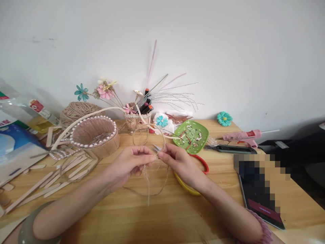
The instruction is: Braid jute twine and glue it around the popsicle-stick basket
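My left hand (pixel 135 160) and my right hand (pixel 175 158) meet over the middle of the table, fingertips nearly touching. Both are closed in a pinch on thin tan twine (pixel 147 186). One braided-looking end hangs below the left fingers, and a loop droops toward the table between the hands. Scissors (pixel 204 165) with red and yellow handles lie behind and under the right hand; their blade tips show just past its fingers. To the left stands a round basket (pixel 108 144) of wooden sticks, rimmed with pearl beads.
A green dish (pixel 177 130) holds small beads and bits. Behind are a stick-covered pot (pixel 137 122) with markers, a twine ball (pixel 73 115) and a turquoise flower (pixel 224 118). A pink glue gun (pixel 241 136), a utility knife (pixel 231 149) and a tablet (pixel 264 206) lie right; craft sticks (pixel 38 189) lie left.
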Demonstrator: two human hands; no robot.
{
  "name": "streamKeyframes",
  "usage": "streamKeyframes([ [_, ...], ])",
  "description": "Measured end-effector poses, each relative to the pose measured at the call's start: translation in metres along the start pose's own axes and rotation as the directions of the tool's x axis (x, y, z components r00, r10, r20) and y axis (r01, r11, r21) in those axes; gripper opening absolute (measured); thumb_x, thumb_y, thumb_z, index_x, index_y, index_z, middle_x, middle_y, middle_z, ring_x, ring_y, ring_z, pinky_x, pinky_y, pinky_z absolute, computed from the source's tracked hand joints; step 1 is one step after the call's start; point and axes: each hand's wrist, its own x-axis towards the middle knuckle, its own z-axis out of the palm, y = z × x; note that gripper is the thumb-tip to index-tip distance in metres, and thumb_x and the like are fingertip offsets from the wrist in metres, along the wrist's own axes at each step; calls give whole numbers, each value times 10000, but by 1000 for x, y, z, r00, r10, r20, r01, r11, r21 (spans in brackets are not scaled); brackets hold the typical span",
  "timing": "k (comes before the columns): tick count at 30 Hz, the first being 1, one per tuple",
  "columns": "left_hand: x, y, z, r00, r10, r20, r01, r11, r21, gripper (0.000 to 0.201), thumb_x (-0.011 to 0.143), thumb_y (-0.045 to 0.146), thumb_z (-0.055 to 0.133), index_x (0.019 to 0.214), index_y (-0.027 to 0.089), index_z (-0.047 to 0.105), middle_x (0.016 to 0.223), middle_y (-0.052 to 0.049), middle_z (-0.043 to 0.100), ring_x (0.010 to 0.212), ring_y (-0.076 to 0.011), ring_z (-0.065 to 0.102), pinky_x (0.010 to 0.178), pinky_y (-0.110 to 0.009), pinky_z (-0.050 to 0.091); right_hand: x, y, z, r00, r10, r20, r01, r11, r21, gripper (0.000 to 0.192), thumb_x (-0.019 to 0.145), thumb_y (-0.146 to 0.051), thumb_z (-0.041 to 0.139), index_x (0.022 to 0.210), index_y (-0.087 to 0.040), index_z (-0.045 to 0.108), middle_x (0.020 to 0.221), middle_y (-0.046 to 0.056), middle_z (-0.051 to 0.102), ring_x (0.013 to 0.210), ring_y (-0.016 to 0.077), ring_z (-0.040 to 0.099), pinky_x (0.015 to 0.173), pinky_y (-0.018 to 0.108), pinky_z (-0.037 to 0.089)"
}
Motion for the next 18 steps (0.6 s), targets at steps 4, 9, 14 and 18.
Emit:
streamKeyframes([
  [4, -1, 0, 1, 994, 104, 41, -103, 995, -19, 175, 618, 275, 716, 633, 171, 576, 570, 62, 475, 473, -50, 355, 403, -163, 267, 0, 1, 3, 1000, 24, 7, -25, 987, 159, 353, 788, -474, 552, 634, -179, 433, 571, -58, 358, 529, 85, 292, 487, 223, 234],
  [9, -4, 2, 2, 971, 221, 96, -230, 968, 98, 159, 610, 238, 707, 585, 181, 560, 558, 56, 494, 489, -69, 404, 425, -181, 324, -3, -3, 7, 1000, 3, -10, -1, 984, 180, 374, 783, -507, 546, 636, -174, 461, 555, -53, 390, 510, 82, 309, 475, 223, 233],
  [14, -6, 4, -1, 979, 170, 115, -184, 974, 130, 128, 618, 302, 685, 608, 191, 621, 580, 34, 549, 459, -80, 431, 409, -201, 335, -5, -4, 7, 998, -42, -51, 50, 984, 172, 388, 768, -525, 561, 635, -175, 460, 551, -57, 373, 508, 80, 302, 468, 220, 225],
  [18, -9, 0, -3, 805, 560, 196, -536, 543, 647, 147, 793, 247, 560, 778, 206, 700, 661, -9, 599, 575, -121, 510, 532, -247, 414, -2, 1, 7, 991, 1, -130, 25, 980, 196, 366, 765, -478, 590, 608, -171, 468, 511, -64, 383, 472, 69, 297, 443, 210, 221],
])
